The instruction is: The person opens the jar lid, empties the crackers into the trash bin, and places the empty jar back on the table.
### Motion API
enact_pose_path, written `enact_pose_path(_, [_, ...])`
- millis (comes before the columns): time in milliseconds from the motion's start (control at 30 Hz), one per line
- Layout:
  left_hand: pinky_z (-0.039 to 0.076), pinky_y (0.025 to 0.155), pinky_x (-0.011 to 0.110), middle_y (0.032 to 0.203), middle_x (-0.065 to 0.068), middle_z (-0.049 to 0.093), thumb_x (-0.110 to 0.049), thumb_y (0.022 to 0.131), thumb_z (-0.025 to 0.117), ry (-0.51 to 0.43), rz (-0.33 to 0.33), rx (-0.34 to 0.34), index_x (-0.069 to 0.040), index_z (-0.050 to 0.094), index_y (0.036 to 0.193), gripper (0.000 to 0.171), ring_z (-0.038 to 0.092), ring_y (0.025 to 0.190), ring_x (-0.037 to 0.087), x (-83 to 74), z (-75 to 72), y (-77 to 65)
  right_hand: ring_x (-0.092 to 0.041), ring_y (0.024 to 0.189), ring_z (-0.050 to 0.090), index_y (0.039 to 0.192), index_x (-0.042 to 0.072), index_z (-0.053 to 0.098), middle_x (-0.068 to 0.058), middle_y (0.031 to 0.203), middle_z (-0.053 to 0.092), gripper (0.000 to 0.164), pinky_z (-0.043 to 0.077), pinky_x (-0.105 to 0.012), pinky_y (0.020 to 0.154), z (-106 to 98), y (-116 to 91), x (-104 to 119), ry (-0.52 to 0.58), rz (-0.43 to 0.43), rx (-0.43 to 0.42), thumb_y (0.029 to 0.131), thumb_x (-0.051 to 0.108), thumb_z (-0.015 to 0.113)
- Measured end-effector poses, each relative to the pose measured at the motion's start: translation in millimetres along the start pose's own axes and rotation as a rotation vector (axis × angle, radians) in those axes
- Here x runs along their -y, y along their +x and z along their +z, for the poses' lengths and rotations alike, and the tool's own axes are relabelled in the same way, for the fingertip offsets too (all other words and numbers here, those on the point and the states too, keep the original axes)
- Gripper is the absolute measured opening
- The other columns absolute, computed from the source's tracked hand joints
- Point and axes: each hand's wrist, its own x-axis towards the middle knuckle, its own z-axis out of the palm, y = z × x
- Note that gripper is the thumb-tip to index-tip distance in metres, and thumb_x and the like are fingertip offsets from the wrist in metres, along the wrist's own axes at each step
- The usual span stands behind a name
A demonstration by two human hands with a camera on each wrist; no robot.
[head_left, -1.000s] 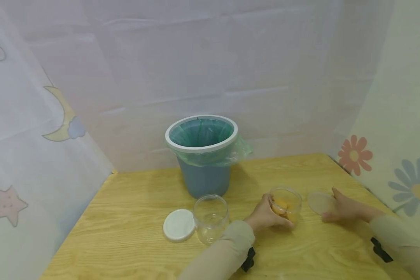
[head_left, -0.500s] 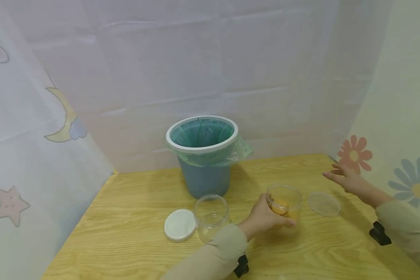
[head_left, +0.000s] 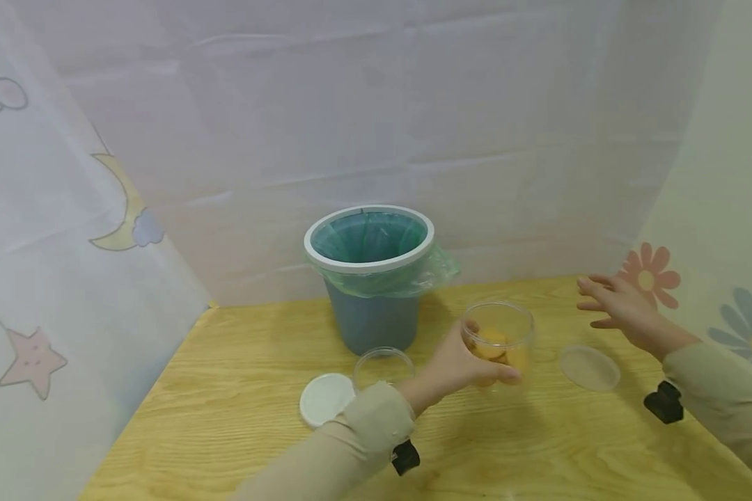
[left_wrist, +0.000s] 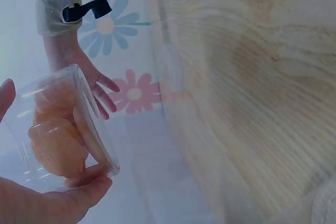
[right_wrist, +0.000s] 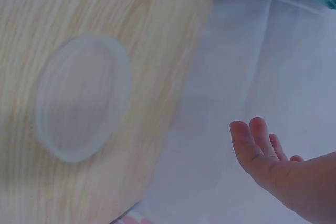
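Observation:
My left hand [head_left: 445, 369] grips a clear plastic jar [head_left: 521, 325] around its side, raised over the table. Inside lie several round orange-yellow pieces [head_left: 490, 342]; the left wrist view shows them up close as smooth lumps [left_wrist: 58, 148], their kind unclear. The jar's top is uncovered. To its right a translucent round lid [head_left: 590, 368] lies flat on the wood. My right hand [head_left: 627, 309] hovers beyond that lid with fingers loosely extended, holding nothing. A second clear jar [head_left: 384, 367], lidless, stands behind my left forearm, which hides its lower part.
A white round lid [head_left: 324, 401] lies left of the second jar. Behind, a blue bin [head_left: 376, 321] with a white rim and green liner stands on the wooden table [head_left: 244, 376]. Printed cloth walls [head_left: 301, 104] enclose the back and sides.
My left hand has lifted the jar of orange pieces and shifted it slightly left. My right hand has left the translucent lid on the table and risen away from it.

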Motion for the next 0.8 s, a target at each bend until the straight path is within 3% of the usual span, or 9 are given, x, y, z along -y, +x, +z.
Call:
enact_pose_path(67, [0.05, 0.081, 0.031, 0.106, -0.002, 0.054, -0.018, 0.071, 0.089, 0.0, 0.011, -0.009, -0.012, 0.045, 0.128, 0.072, 0.057, 0.09, 0.011, -3.6, -6.6, -1.9, 0.0, 0.102, 0.053, 0.148, -0.014, 0.002, -0.04, 0.147, 0.017, 0.078, 0.051, -0.051, 0.086, 2.4, 1.5, 7.6, 0.028, 0.005, 0.004, 0.105, 0.045, 0.03])
enact_pose_path(200, [0.051, 0.082, 0.032, 0.11, 0.001, 0.054, -0.018, 0.07, 0.09, 0.025, 0.037, -0.031, -0.011, 0.046, 0.129, 0.074, 0.057, 0.094, 0.013, -7.9, -20.8, -6.7, 0.005, 0.097, 0.051, 0.15, -0.011, -0.001, -0.038, 0.149, 0.016, 0.081, 0.053, -0.044, 0.085, 8.2, 4.7, 23.0, 0.09, 0.022, 0.022, 0.104, 0.048, 0.03])
enact_pose_path(400, [0.052, 0.084, 0.032, 0.118, 0.003, 0.054, -0.016, 0.07, 0.089, 0.011, 0.067, -0.047, -0.006, 0.042, 0.136, 0.082, 0.056, 0.104, 0.016, -10.8, -39.3, -12.2, 0.0, 0.096, 0.053, 0.149, -0.012, -0.004, -0.04, 0.145, 0.021, 0.082, 0.053, -0.037, 0.084, 22.1, 8.7, 39.8, 0.123, 0.041, 0.027, 0.104, 0.047, 0.03])
enact_pose_path(500, [0.054, 0.08, 0.031, 0.116, 0.004, 0.056, -0.013, 0.07, 0.089, -0.01, 0.085, -0.04, -0.006, 0.042, 0.134, 0.08, 0.059, 0.1, 0.016, -11.4, -47.9, -12.0, 0.001, 0.089, 0.055, 0.148, -0.013, -0.002, -0.035, 0.137, 0.03, 0.081, 0.053, -0.032, 0.081, 31.5, 12.6, 45.7, 0.143, 0.054, 0.009, 0.104, 0.046, 0.031])
enact_pose_path(633, [0.054, 0.078, 0.03, 0.113, 0.004, 0.058, -0.012, 0.071, 0.088, -0.006, 0.105, -0.047, -0.005, 0.043, 0.133, 0.078, 0.06, 0.097, 0.015, -10.0, -58.3, -12.7, -0.002, 0.09, 0.055, 0.149, -0.012, 0.0, -0.033, 0.136, 0.032, 0.082, 0.053, -0.034, 0.082, 40.2, 18.5, 51.5, 0.164, 0.052, 0.018, 0.103, 0.048, 0.032])
enact_pose_path(800, [0.05, 0.089, 0.034, 0.126, 0.004, 0.054, -0.017, 0.07, 0.089, 0.044, 0.115, -0.081, -0.005, 0.043, 0.134, 0.08, 0.057, 0.106, 0.017, -4.7, -70.0, -16.1, -0.004, 0.092, 0.057, 0.15, -0.011, -0.002, -0.035, 0.142, 0.027, 0.085, 0.053, -0.034, 0.083, 46.1, 23.3, 58.4, 0.199, 0.049, 0.054, 0.103, 0.05, 0.034])
